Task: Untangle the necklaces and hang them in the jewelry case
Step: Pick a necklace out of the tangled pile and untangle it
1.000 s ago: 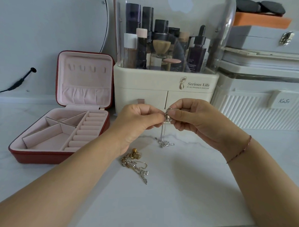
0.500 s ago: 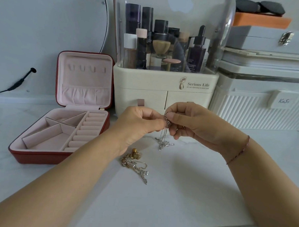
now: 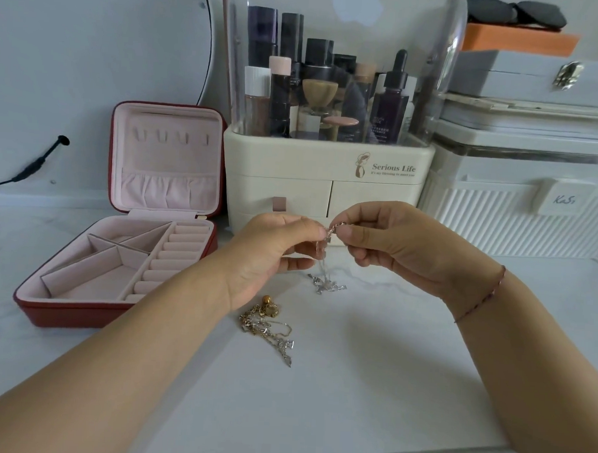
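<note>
One white tabletop (image 3: 352, 393) carries everything. One clear-domed cosmetics organizer (image 3: 327, 183) at the back has two drawers and the printed words "Serious Life". Beside it, one ribbed white box (image 3: 496, 231) bears a handwritten tag reading roughly "KaSi". One red jewelry case (image 3: 78, 314) lies open at the left, its pink-lined lid upright. Two hands meet in front of the organizer. The left hand (image 3: 272, 256) and right hand (image 3: 396, 247) each pinch, fingers curled, the top of one silver necklace (image 3: 326, 286), whose lower end rests on the table. One tangled heap of gold and silver chains (image 3: 266, 326) lies near the left wrist.
</note>
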A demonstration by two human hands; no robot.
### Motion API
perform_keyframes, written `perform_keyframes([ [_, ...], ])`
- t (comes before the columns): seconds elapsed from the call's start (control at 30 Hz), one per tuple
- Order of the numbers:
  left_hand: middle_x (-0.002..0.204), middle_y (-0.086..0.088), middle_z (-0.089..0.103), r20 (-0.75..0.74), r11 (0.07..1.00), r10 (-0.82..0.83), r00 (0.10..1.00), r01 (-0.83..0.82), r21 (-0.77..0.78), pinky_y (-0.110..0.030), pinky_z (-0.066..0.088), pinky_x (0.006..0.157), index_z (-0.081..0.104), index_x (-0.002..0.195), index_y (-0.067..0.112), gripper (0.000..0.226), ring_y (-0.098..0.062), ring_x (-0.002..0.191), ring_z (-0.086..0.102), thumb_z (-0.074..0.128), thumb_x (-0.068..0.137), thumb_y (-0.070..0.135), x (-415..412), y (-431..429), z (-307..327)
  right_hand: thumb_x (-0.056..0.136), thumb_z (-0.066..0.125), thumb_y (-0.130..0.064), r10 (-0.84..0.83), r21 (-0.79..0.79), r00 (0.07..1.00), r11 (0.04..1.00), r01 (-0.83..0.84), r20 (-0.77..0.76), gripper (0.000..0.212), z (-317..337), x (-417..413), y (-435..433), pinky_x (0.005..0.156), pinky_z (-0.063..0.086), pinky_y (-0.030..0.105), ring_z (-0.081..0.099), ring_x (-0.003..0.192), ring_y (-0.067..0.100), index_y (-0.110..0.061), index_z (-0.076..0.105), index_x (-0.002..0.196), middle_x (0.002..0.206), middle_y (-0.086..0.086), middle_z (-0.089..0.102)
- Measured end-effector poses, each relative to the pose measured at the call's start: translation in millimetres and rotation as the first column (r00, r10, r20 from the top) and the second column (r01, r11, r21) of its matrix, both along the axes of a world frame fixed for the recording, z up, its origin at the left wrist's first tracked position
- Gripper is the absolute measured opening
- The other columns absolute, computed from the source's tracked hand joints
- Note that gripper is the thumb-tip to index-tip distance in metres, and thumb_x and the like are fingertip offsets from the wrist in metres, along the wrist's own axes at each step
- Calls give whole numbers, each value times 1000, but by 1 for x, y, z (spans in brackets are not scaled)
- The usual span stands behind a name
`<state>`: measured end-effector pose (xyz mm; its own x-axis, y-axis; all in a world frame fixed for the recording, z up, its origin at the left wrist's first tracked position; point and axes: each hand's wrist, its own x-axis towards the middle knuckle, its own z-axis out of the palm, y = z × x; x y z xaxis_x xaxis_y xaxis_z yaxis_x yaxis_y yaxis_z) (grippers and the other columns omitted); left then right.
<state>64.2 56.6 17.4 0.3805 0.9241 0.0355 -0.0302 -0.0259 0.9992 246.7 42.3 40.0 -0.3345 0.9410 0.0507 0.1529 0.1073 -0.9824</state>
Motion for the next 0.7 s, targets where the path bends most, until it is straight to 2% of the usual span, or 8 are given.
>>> perform_keyframes([
  [0.1, 73, -1, 64, -3, 999, -31, 1000, 31, -19, -29, 49, 75, 67, 66, 18, 9, -14, 75, 61, 61, 69, 23, 0, -1, 1, 77, 66, -14, 8, -5, 1000, 1000, -8, -23, 15, 0, -1, 0, 60, 47, 16, 50, 58, 8, -6, 65, 90, 63, -2, 58],
  [0.17, 73, -1, 64, -56, 1000, -29, 998, 29, 3, -30, 48, 77, 68, 68, 19, 9, -13, 75, 61, 62, 75, 19, 0, -1, 1, 75, 65, -17, 19, -14, 999, 1000, -20, -42, 20, 0, -2, -1, 61, 49, 17, 56, 62, 7, -6, 64, 91, 71, 0, 63],
  [0.23, 74, -1, 64, -108, 1000, 6, 994, -3, 30, -30, 48, 80, 69, 72, 19, 15, -12, 77, 61, 62, 85, 13, 0, -1, 0, 74, 66, -18, 8, -9, 999, 1000, -9, -53, 19, 0, -3, 0, 62, 50, 16, 61, 68, 7, -6, 65, 89, 79, 2, 68],
  [0.3, 77, 0, 66, -129, 997, 67, 989, -62, 48, -29, 49, 82, 70, 78, 16, 7, -11, 79, 61, 66, 84, 14, 0, -1, 0, 73, 67, -17, -21, -3, 996, 1000, 21, -87, 16, 0, -3, 0, 62, 50, 16, 62, 69, 7, -8, 66, 87, 80, 3, 69],
  [0.43, 76, 2, 65, -119, 989, 134, 984, -125, 81, -22, 48, 75, 69, 82, 14, 7, -9, 77, 60, 73, 80, 19, 1, -1, -3, 78, 68, -7, -63, 13, 986, 998, 66, -157, 7, 2, -3, 1, 58, 48, 17, 62, 64, 8, -6, 63, 83, 74, 4, 68],
  [0.53, 76, 1, 65, -104, 990, 126, 987, -118, 81, -24, 47, 76, 69, 83, 15, 3, -11, 77, 61, 70, 83, 18, 4, -2, -3, 83, 66, -1, -86, 5, 984, 996, 88, -159, 7, 1, -3, 2, 57, 47, 17, 62, 63, 9, -6, 62, 82, 73, 4, 68],
  [0.63, 76, 1, 65, -65, 989, 132, 989, -127, 75, -26, 46, 77, 70, 84, 15, 6, -12, 77, 61, 67, 85, 20, 4, -2, -2, 80, 67, -3, -84, -8, 981, 996, 84, -176, 8, 2, -3, 2, 57, 47, 17, 61, 62, 9, -7, 61, 82, 74, 4, 68],
  [0.7, 75, 2, 66, -63, 991, 111, 992, -105, 87, -27, 46, 79, 72, 85, 15, 18, -10, 78, 61, 70, 78, 32, 3, -2, 0, 74, 70, -8, -79, -8, 980, 997, 79, -180, 10, 2, -3, 1, 57, 47, 17, 61, 62, 9, -8, 62, 81, 73, 4, 68],
])
